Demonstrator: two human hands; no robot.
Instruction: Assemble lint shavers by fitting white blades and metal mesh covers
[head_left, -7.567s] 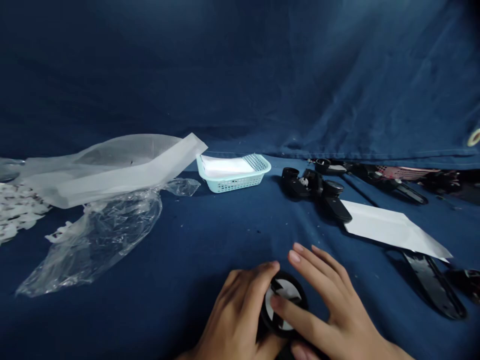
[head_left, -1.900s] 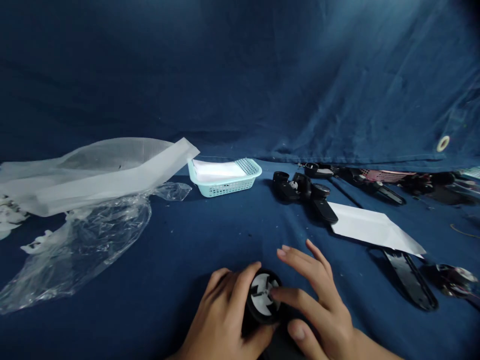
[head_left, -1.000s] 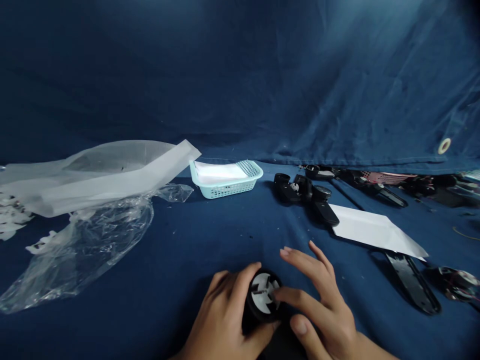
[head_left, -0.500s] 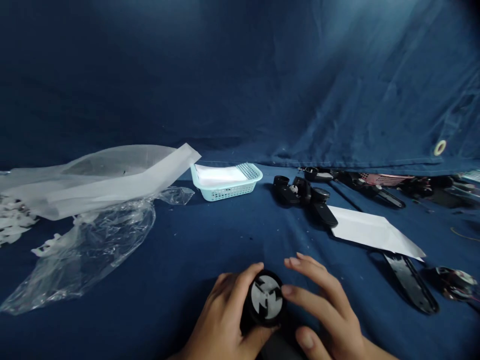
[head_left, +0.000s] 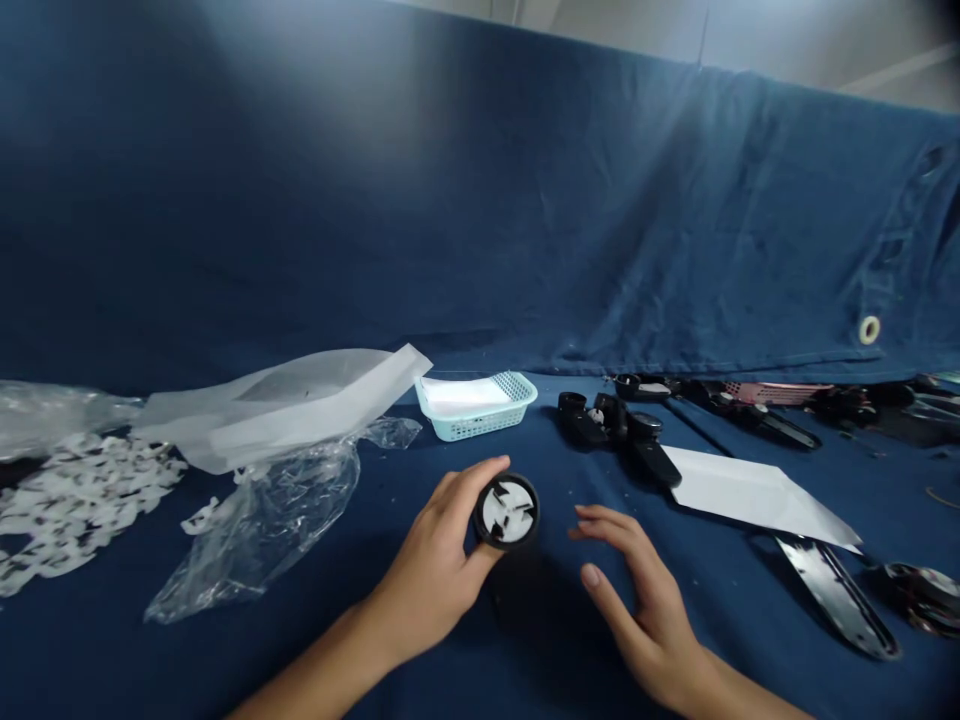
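My left hand (head_left: 435,560) is wrapped around the head of a black housing, with a round white insert (head_left: 508,512) facing up inside its dark rim. The white piece has several dark slots around its centre. Below the rim, the rest of the dark housing blends into the blue cloth and its shape is hard to make out. My right hand (head_left: 645,610) hovers to the right of the housing, apart from it, fingers spread and holding nothing.
Many small white plastic parts (head_left: 82,505) lie at left beside a clear plastic bag (head_left: 262,530) and translucent sheeting (head_left: 300,400). A light-blue basket (head_left: 480,424) holds white paper. Black housings (head_left: 600,420), a white sheet (head_left: 757,492) and a black shell (head_left: 840,598) lie at right.
My right hand has drawn away from the round insert to the right. The left hand still holds the black housing. The view has tilted up and shifted left.
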